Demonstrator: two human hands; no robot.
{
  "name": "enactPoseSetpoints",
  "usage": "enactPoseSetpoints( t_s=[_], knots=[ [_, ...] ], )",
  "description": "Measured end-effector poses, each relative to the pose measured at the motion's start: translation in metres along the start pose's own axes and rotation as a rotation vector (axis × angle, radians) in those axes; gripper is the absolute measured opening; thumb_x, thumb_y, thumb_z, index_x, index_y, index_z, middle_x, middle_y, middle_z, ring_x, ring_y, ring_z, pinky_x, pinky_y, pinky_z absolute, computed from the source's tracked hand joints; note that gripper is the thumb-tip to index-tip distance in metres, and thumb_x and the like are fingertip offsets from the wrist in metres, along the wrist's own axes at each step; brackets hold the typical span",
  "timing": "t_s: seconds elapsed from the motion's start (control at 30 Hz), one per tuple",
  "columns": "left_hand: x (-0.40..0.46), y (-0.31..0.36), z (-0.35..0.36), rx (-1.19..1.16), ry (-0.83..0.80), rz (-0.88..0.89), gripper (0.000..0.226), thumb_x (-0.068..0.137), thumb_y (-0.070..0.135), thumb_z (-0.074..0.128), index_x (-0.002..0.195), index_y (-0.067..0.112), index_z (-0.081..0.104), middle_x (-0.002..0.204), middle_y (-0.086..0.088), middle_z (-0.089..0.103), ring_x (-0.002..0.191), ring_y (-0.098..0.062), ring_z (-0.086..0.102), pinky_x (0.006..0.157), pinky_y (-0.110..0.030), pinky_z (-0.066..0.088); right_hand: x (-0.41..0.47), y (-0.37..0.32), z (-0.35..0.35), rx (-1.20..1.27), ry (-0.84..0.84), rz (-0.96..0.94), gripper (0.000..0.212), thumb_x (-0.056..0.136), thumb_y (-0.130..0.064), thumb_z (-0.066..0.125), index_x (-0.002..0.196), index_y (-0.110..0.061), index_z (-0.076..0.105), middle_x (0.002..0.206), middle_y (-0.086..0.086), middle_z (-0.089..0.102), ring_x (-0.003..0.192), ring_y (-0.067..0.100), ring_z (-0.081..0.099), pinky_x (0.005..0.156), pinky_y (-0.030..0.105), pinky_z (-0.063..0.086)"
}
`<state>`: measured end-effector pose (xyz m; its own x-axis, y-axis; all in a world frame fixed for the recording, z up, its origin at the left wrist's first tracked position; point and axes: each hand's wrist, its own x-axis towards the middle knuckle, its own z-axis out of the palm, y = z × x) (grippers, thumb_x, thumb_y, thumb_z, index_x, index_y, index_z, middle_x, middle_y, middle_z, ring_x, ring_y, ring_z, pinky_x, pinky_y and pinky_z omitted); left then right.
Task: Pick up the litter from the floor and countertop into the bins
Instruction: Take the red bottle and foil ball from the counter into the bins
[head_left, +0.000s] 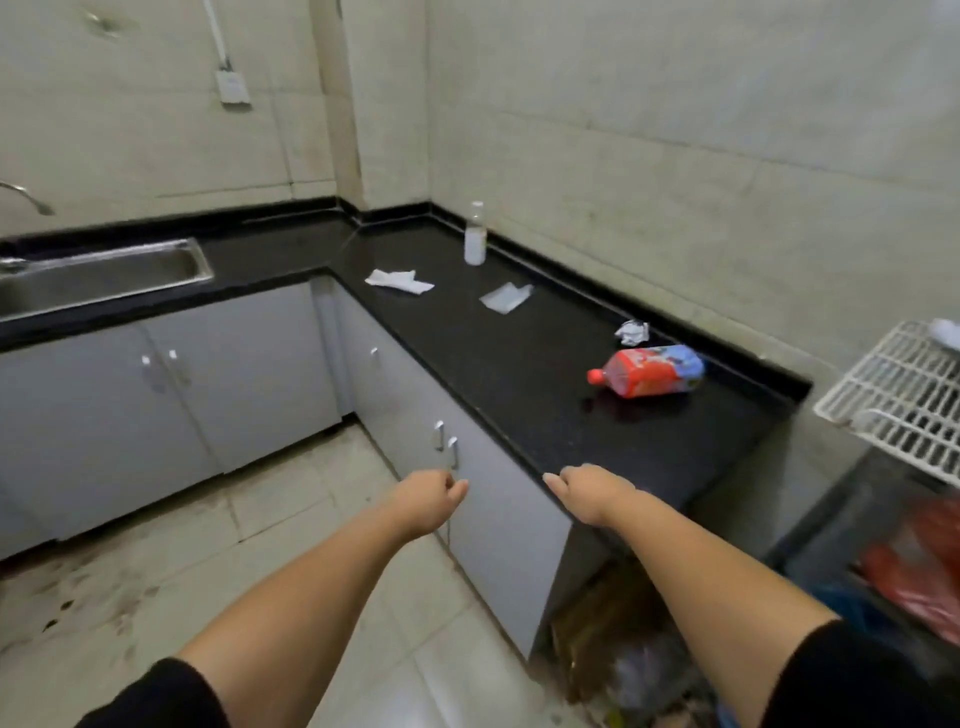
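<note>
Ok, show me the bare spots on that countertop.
Countertop is bare from its near edge up to the red bottle, and between the sink and white tissue. Crowded: wrapper, crumpled paper, clear bottle along the wall.

The sink (104, 275) is cut off by the left edge, and so is the tap (28, 197) above it. The white rack (893, 395) runs off the right edge. The dark bin (852, 525) under it is blurry, and the red stuff (924, 571) inside is too fuzzy to tell. The heap (623, 660) under the end of the desk (519, 358) is dark and blurry. The left hand (428, 501) and right hand (592, 491) curl away, so their fingers are mostly hidden. The words on the red bottle (649, 371) are too small to read.
</note>
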<state>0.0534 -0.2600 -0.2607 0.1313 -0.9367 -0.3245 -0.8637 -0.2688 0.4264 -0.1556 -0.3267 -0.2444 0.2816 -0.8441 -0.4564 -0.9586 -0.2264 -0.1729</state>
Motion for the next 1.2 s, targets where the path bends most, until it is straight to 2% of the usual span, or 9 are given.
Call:
enactPoseSetpoints(
  t_s=[0.1, 0.23, 0.43, 0.6, 0.77, 0.87, 0.97, 1.07, 1.2],
  knots=[
    [0.045, 0.069, 0.015, 0.019, -0.015, 0.081, 0.045, 0.097, 0.043, 0.035, 0.111, 0.009, 0.06, 0.115, -0.013, 0.066, 0.103, -0.028, 0.062, 0.093, -0.04, 0.05, 0.017, 0.066, -0.028, 0.04, 0.036, 0.072, 0.054, 0.102, -0.043, 0.023, 0.129, -0.005, 0.05, 0.136, 0.018, 0.052, 0.128, 0.033, 0.046, 0.107, 0.043, 0.036],
    [0.09, 0.14, 0.028, 0.105, -0.045, 0.172, 0.043, 0.096, 0.046, 0.036, 0.109, 0.011, 0.057, 0.113, -0.012, 0.065, 0.101, -0.029, 0.062, 0.09, -0.041, 0.052, 0.037, 0.132, -0.056, 0.121, 0.097, 0.154, 0.054, 0.101, -0.045, 0.025, 0.12, -0.005, 0.055, 0.13, 0.018, 0.057, 0.121, 0.033, 0.052, 0.101, 0.042, 0.04],
    [0.155, 0.191, 0.034, 0.181, -0.071, 0.217, 0.042, 0.096, 0.044, 0.04, 0.12, 0.012, 0.053, 0.124, -0.012, 0.061, 0.113, -0.03, 0.058, 0.091, -0.04, 0.048, 0.077, 0.166, -0.085, 0.206, 0.205, 0.21, 0.053, 0.1, -0.046, 0.025, 0.12, -0.008, 0.056, 0.129, 0.017, 0.055, 0.12, 0.033, 0.053, 0.099, 0.043, 0.041],
    [0.21, 0.205, 0.035, 0.189, -0.054, 0.219, 0.044, 0.093, 0.036, 0.046, 0.13, 0.013, 0.043, 0.129, -0.014, 0.052, 0.12, -0.032, 0.053, 0.097, -0.045, 0.047, 0.13, 0.16, -0.108, 0.214, 0.288, 0.209, 0.05, 0.1, -0.041, 0.026, 0.127, -0.007, 0.052, 0.135, 0.018, 0.052, 0.122, 0.034, 0.052, 0.1, 0.044, 0.042],
    [0.284, 0.212, 0.031, 0.165, -0.032, 0.259, 0.057, 0.091, 0.034, 0.052, 0.141, 0.019, 0.029, 0.133, -0.013, 0.042, 0.126, -0.033, 0.044, 0.097, -0.049, 0.046, 0.196, 0.155, -0.146, 0.132, 0.326, 0.21, 0.037, 0.102, -0.019, 0.032, 0.133, -0.009, 0.049, 0.14, 0.014, 0.048, 0.13, 0.033, 0.045, 0.104, 0.046, 0.042],
    [0.336, 0.211, 0.032, 0.135, -0.082, 0.297, 0.071, 0.088, 0.039, 0.057, 0.146, 0.02, 0.02, 0.14, -0.012, 0.035, 0.129, -0.032, 0.039, 0.1, -0.048, 0.045, 0.246, 0.158, -0.166, 0.148, 0.34, 0.228, 0.036, 0.103, -0.022, 0.027, 0.129, -0.009, 0.049, 0.133, 0.016, 0.047, 0.125, 0.035, 0.043, 0.097, 0.052, 0.044],
    [0.377, 0.207, 0.044, 0.064, -0.236, 0.36, 0.084, 0.084, 0.04, 0.062, 0.149, 0.023, 0.013, 0.144, -0.011, 0.034, 0.133, -0.03, 0.038, 0.107, -0.043, 0.041, 0.299, 0.171, -0.179, 0.177, 0.392, 0.291, 0.038, 0.101, -0.031, 0.035, 0.128, -0.008, 0.047, 0.131, 0.018, 0.045, 0.12, 0.038, 0.048, 0.095, 0.047, 0.043],
    [0.403, 0.201, 0.055, -0.048, -0.311, 0.476, 0.079, 0.085, 0.033, 0.061, 0.149, 0.022, 0.016, 0.146, -0.005, 0.042, 0.133, -0.022, 0.042, 0.11, -0.034, 0.038, 0.348, 0.187, -0.183, 0.197, 0.409, 0.327, 0.039, 0.098, -0.031, 0.041, 0.133, -0.014, 0.043, 0.136, 0.015, 0.041, 0.12, 0.038, 0.047, 0.094, 0.047, 0.044],
    [0.431, 0.193, 0.049, -0.153, -0.358, 0.567, 0.065, 0.089, 0.026, 0.057, 0.146, 0.024, 0.025, 0.146, -0.001, 0.046, 0.132, -0.018, 0.046, 0.111, -0.032, 0.039, 0.398, 0.211, -0.182, 0.209, 0.29, 0.381, 0.053, 0.096, -0.028, 0.046, 0.146, -0.027, 0.029, 0.152, 0.016, 0.022, 0.128, 0.042, 0.041, 0.103, 0.048, 0.039]
  ],
)
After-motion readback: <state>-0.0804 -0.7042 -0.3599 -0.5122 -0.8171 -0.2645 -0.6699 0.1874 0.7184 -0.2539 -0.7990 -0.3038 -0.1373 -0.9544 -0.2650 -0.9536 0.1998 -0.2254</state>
